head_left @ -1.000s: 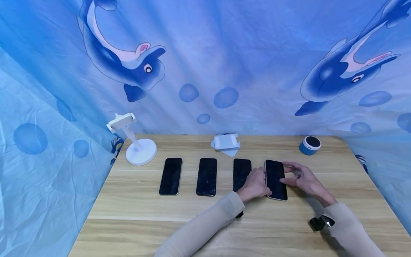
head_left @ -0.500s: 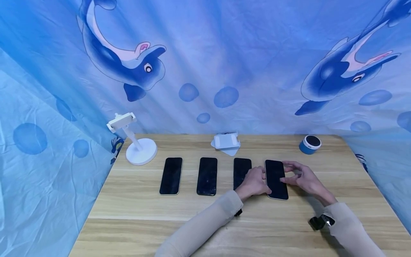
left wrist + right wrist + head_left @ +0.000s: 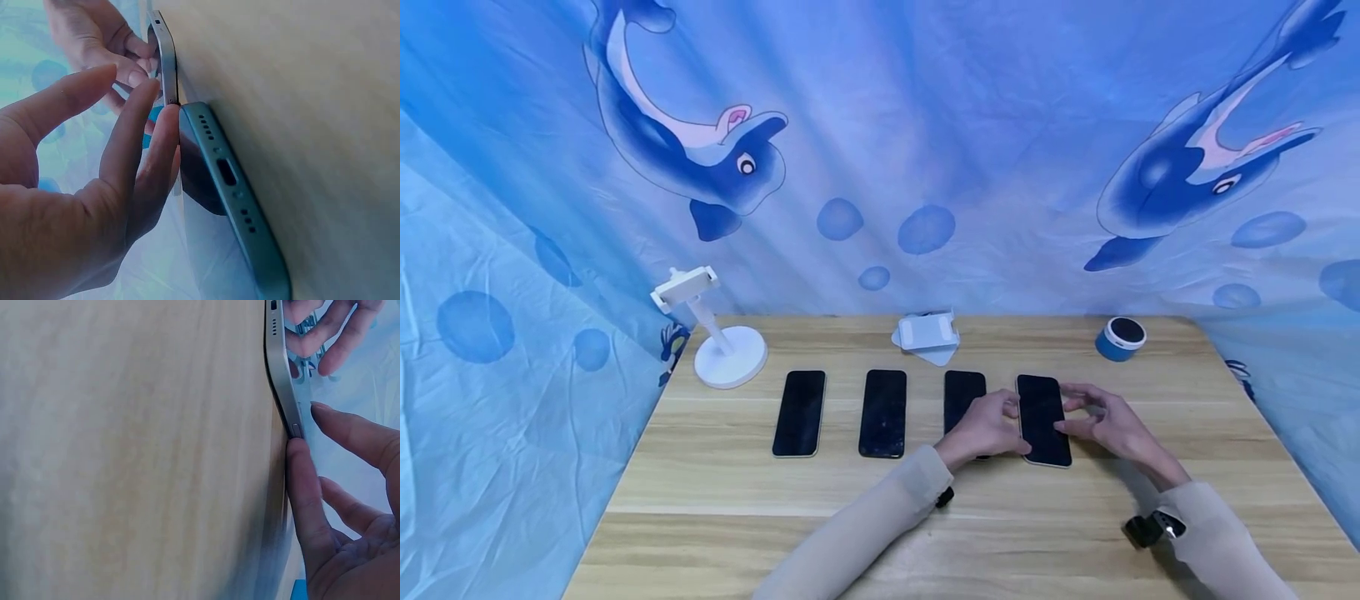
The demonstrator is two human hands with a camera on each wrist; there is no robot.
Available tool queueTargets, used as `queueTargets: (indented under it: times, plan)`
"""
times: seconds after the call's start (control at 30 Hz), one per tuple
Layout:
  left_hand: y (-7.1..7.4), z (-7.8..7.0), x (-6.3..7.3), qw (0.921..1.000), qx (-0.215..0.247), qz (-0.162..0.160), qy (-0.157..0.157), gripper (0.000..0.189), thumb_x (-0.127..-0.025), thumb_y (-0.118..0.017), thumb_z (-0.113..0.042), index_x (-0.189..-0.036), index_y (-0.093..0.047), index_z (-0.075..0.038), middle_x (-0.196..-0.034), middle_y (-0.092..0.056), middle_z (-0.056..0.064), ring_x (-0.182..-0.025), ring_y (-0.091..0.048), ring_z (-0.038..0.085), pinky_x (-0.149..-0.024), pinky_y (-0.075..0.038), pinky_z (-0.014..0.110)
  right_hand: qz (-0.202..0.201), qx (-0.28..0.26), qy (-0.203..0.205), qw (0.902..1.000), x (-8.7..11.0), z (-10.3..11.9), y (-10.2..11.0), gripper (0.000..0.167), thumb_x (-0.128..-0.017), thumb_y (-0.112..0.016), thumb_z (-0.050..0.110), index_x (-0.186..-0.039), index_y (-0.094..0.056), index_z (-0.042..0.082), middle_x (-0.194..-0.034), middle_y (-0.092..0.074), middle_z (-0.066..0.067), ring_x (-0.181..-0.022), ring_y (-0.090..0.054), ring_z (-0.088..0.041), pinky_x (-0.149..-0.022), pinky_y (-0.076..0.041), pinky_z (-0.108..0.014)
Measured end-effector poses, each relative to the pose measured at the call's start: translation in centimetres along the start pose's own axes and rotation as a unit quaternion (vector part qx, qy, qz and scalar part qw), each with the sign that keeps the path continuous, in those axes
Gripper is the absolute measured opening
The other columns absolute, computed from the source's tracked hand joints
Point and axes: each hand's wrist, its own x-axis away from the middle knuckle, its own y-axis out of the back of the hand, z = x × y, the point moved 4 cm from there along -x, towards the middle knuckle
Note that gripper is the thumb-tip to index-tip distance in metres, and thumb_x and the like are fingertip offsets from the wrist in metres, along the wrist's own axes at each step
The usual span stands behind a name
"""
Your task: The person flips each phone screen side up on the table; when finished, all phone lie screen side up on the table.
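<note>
A black-screened smartphone (image 3: pixel 1043 421), rightmost in a row, lies on the wooden table between both hands. My left hand (image 3: pixel 992 427) is at its left long side with loosely bent fingers and overlaps a second smartphone (image 3: pixel 961 398). In the left wrist view, that teal-edged smartphone (image 3: pixel 244 194) is nearest the camera, and the left thumb stands apart from the fingers. Along the right side is my right hand (image 3: pixel 1108 427); the right wrist view has its forefinger (image 3: pixel 306 494) at the silver edge by the side button, with the thumb raised above the screen side.
Two more smartphones, one in the middle (image 3: pixel 883 414) and one on the left (image 3: pixel 800 414), lie in the same row. A white phone stand (image 3: pixel 730 358) is at the back left, a smaller white stand (image 3: pixel 928 332) at the back middle, a blue round speaker (image 3: pixel 1120 340) at the back right.
My left hand has shifted slightly left and lower at the wrist, its fingers looser beside the rightmost smartphone. The right hand stays almost still, and the smartphones keep their row.
</note>
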Motion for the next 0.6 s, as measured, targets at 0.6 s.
queueTargets:
  times: [0.6]
  plan:
    - [5.9, 2.0, 4.1, 0.9891, -0.003, 0.005, -0.147, 0.040, -0.100, -0.070, -0.019, -0.138, -0.063, -0.006, -0.129, -0.070, 0.016, -0.095, -0.074, 0.016, -0.078, -0.056, 0.017, 0.015, -0.059, 0.043, 0.9972, 1.3, 3.3, -1.2, 0.063, -0.101, -0.070, 0.026, -0.153, -0.044, 0.001, -0.119, -0.061, -0.022, -0.083, -0.071, -0.017, -0.070, -0.062, -0.034]
